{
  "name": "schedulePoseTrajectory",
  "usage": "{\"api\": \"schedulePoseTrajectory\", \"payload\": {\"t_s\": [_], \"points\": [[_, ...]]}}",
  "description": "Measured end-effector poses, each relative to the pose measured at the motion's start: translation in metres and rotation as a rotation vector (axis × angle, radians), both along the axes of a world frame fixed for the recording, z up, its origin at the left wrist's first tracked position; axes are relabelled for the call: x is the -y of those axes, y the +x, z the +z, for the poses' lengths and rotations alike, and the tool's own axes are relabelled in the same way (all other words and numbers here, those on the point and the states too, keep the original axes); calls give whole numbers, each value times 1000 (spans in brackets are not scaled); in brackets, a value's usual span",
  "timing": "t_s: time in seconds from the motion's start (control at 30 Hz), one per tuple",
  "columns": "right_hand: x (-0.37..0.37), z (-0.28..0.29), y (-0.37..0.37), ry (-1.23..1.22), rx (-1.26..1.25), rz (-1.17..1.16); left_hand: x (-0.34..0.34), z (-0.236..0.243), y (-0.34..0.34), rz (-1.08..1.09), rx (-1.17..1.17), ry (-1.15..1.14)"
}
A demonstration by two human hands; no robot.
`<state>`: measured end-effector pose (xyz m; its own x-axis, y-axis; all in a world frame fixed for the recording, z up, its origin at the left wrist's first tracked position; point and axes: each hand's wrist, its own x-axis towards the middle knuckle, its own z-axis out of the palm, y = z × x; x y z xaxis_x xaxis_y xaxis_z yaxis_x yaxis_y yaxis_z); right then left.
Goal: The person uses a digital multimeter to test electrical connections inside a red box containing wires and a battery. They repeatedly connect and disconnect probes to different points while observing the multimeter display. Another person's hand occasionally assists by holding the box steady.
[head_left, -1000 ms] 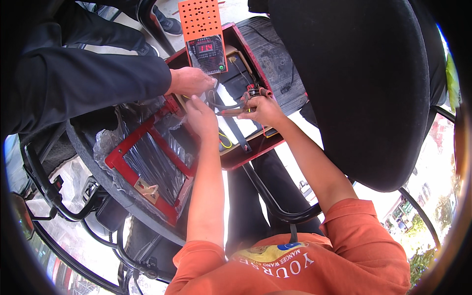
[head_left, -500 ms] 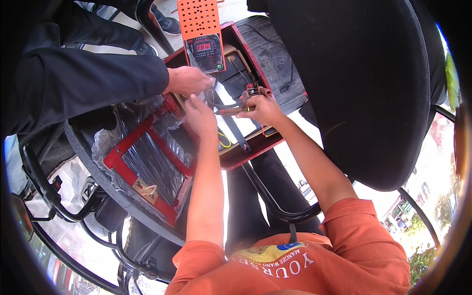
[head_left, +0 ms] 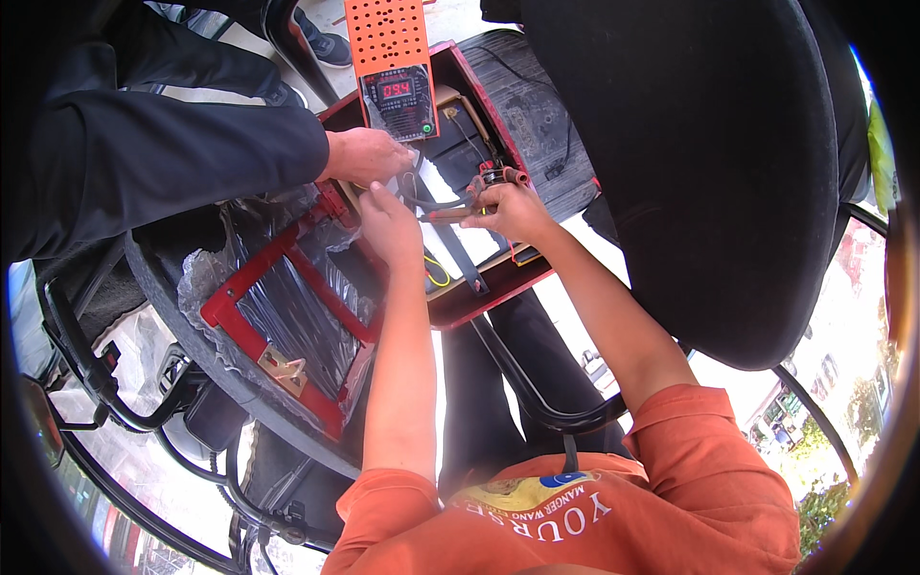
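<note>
My right hand is closed around red-handled pliers, whose jaws point left over an open red-framed compartment with dark batteries and wires. My left hand reaches into the same spot, its fingertips at the wires beside the pliers' jaws. Whether it grips anything is unclear. Another person's hand, in a dark sleeve, rests just above my left hand. It holds up an orange tester with a red digit display.
A large black seat is tipped up on the right. A red metal frame wrapped in clear plastic lies to the left. A yellow wire loop lies in the compartment. Black tubular rails curve at lower left.
Both my hands stay at the wires with only slight shifts. The other person's hand and the tester hold their place.
</note>
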<state>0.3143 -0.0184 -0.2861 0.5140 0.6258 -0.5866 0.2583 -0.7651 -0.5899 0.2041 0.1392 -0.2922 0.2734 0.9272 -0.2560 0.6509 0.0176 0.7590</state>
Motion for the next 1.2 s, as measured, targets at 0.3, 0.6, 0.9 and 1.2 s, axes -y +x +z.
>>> {"api": "schedulePoseTrajectory", "payload": {"t_s": [0.3,0.6,0.9,1.2], "points": [[3,-8,-1,41,34,5,0,6,3,4,6,-31],[1,-4,0,-7,-22,-16,1,12,5,-32,-4,-29],[4,-8,-2,37,23,3,1,5,4,1,12,14],[4,-8,-2,58,19,-18,1,11,6,13,-1,-51]]}}
